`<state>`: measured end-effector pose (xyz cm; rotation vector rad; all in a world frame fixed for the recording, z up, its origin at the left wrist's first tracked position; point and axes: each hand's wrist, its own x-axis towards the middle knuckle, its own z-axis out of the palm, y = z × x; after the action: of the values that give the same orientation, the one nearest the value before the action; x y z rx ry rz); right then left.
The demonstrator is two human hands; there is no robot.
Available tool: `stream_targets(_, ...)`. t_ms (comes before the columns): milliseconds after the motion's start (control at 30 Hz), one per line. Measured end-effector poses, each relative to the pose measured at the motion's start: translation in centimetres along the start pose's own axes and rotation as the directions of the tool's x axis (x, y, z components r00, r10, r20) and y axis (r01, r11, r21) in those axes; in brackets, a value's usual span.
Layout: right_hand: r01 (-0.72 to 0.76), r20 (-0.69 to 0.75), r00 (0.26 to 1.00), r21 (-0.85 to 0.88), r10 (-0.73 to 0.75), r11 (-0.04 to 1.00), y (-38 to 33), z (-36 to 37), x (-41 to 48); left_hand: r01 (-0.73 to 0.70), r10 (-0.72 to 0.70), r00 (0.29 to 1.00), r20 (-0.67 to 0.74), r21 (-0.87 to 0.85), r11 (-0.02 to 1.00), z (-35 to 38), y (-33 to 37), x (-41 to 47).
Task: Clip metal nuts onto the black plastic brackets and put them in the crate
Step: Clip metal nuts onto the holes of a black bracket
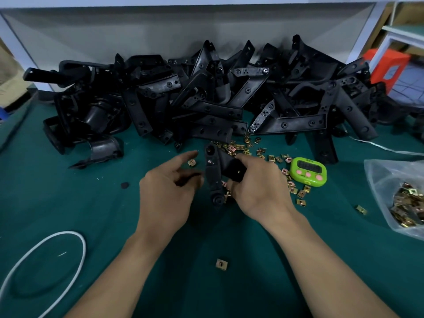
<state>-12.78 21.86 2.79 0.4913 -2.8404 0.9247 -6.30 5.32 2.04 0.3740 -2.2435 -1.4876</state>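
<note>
- right hand [254,191] grips a bracket [214,177] over the table's [68,203] middle;
- left hand [169,187] is loose-fingered and empty, just beside it;
- nuts [243,148] lie scattered behind;
- pile [206,99] lines the far edge

A workshop assembly bench — green mat [68,203], heaped black brackets [206,99], loose metal nuts [252,150].

The far brackets [298,123] are matt black plastic. The scattered nuts [232,148] are shiny, brass-toned metal; the right timer [308,172] is glossy green plastic.
</note>
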Motion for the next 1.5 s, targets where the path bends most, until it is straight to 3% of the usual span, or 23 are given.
stream_targets(133, 0.003, -0.035, 0.999, -0.105, -0.007, 0.994, 0.2, -0.1, 0.2, 0.092, -0.084, 0.995, 0.062, -0.137, 0.986, 0.1, -0.3, 0.5)
stream_targets(267, 0.011, -0.057, 0.998, -0.165, -0.021, 0.986, 0.6, -0.2, 0.4, 0.062, -0.058, 0.998, 0.024, -0.207, 0.976, -0.8, -0.3, 0.8)
stream_targets(600, 0.013, -0.052, 0.998, -0.129, -0.020, 0.992, 0.9, -0.2, 0.6, 0.060, -0.033, 0.995, 0.089, -0.324, 0.944, -0.2, 0.6, -0.2)
stream_targets(867, 0.004, -0.034, 0.999, -0.107, -0.008, 0.994, 0.8, -0.2, 0.6, 0.292, -0.155, 0.948, 0.277, -0.571, 0.767, -0.3, 0.8, -0.4)
stream_targets(1300, -0.018, -0.039, 0.999, -0.142, 0.013, 0.990, 1.0, -0.2, 0.8, 0.337, -0.166, 0.933, 0.321, -0.605, 0.721, -0.5, 1.2, -0.4)
stream_targets(1500, -0.013, -0.029, 1.000, -0.168, 0.009, 0.986, 1.0, -0.2, 0.8, 0.328, -0.185, 0.937, 0.295, -0.569, 0.754, -0.6, 1.0, -0.3)
